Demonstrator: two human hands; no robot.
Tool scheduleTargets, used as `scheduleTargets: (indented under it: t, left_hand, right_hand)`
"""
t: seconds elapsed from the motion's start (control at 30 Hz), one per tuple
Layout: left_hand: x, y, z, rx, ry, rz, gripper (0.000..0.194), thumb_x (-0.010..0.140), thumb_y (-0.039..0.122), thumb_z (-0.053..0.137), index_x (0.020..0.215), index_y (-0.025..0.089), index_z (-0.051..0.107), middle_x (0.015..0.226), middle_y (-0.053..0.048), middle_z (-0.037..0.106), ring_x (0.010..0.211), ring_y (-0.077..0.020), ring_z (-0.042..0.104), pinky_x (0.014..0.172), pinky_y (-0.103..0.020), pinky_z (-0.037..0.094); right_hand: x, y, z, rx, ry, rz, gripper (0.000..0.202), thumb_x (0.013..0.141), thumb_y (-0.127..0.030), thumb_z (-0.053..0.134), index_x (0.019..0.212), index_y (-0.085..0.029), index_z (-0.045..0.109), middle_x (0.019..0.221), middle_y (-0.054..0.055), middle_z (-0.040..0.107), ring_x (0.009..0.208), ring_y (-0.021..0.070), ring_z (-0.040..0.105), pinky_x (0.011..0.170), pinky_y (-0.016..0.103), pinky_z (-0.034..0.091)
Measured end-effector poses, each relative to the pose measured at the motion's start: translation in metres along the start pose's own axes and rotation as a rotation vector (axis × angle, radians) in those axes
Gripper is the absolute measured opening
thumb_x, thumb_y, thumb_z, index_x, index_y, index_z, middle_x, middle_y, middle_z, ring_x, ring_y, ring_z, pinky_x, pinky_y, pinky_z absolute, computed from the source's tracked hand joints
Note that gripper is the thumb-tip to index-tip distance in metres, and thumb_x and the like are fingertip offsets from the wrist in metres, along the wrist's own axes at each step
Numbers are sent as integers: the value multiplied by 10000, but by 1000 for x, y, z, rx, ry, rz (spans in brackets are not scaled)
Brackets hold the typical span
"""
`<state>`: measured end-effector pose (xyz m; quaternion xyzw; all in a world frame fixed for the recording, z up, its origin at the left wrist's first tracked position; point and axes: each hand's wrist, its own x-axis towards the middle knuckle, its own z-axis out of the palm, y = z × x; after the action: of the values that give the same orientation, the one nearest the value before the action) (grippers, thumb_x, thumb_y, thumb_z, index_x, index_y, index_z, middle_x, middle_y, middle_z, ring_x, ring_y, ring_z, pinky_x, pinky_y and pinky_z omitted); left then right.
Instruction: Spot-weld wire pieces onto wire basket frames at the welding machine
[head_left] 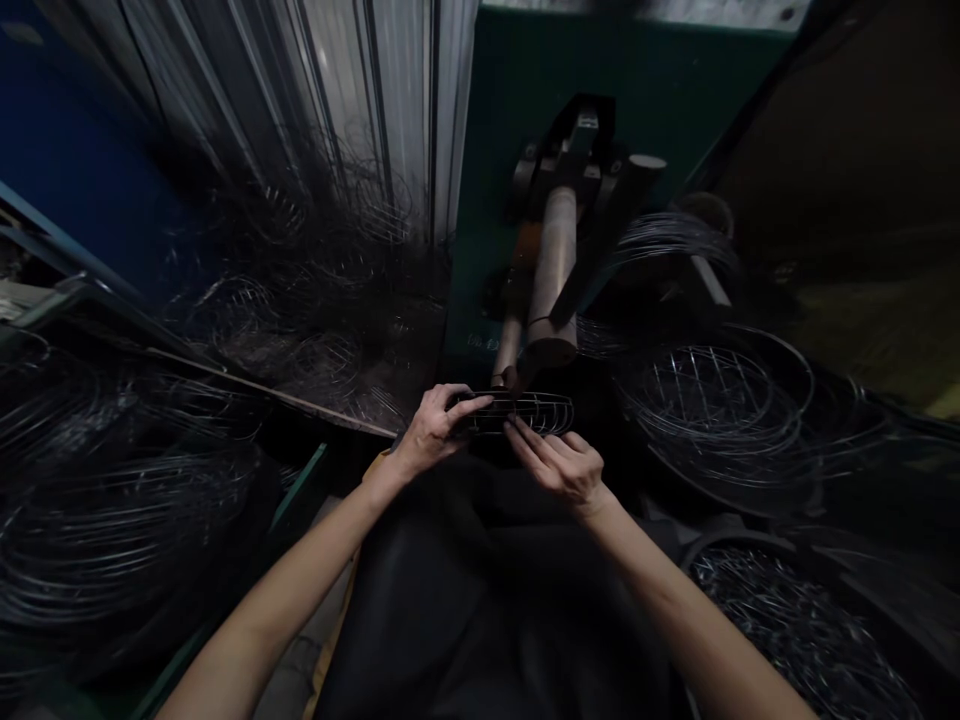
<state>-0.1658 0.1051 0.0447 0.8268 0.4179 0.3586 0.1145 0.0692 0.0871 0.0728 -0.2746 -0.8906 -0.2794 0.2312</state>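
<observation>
A small round wire frame is held between both hands, just under the tip of the machine's metal arm. My left hand grips its left side, with the index finger stretched along the upper wires. At the frame's lower middle, my right hand touches the wires with thumb and fingertips pressed close together. The frame is seen nearly edge-on, and its left end is partly hidden by my left fingers. Whatever lies between my right fingertips is too small and dark to make out.
Behind the arm stands a green machine body. Wire rings and grids are stacked at the right, above a tub of small metal pieces. Curved wires fill the left side. More wire lies by the corrugated wall.
</observation>
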Motion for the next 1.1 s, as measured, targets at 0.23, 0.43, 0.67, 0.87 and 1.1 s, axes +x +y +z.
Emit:
scheduleTargets:
  t: [0.23,0.43,0.67,0.87,1.1]
  left_hand:
    - [2,4,-1,-22,14,7,580,756,172,643,1305,270,484,1179,-88,493,1080,-237,493,940,-412,423]
    - [5,0,0,-18,-8,-1,600,741,188,660,1307,271,478,1185,-84,491,1084,-239,496,946,-419,426]
    - [4,-2,0,-11,-31,-12,625,747,199,670,1328,271,450,1198,-87,478,1098,-242,486,956,-416,419]
    - [1,-9,-6,-19,-56,-23,601,743,187,665,1306,263,469,1205,-82,484,1131,-237,479,980,-419,404]
    - [-9,-34,-6,-44,48,-21,653,759,262,676,1336,220,374,1308,-118,430,1220,-244,433,1024,-442,391]
  right_hand:
    - [1,-1,-3,-54,47,-1,419,881,-148,522,1297,-198,537,1218,62,602,589,77,525,566,289,334]
    - [0,1,1,9,12,19,461,892,-159,503,1350,-193,479,1225,86,593,582,79,532,547,289,335]
    - [1,-3,3,-104,4,-3,432,893,-149,471,1319,-199,515,1230,64,591,592,76,523,573,280,349]
    - [-2,-11,10,-62,-10,51,365,895,-155,476,1237,-213,590,1223,53,609,582,77,510,575,290,338]
    - [12,-24,4,48,-98,175,337,925,-220,445,1218,-285,599,1228,6,611,615,76,544,586,275,349]
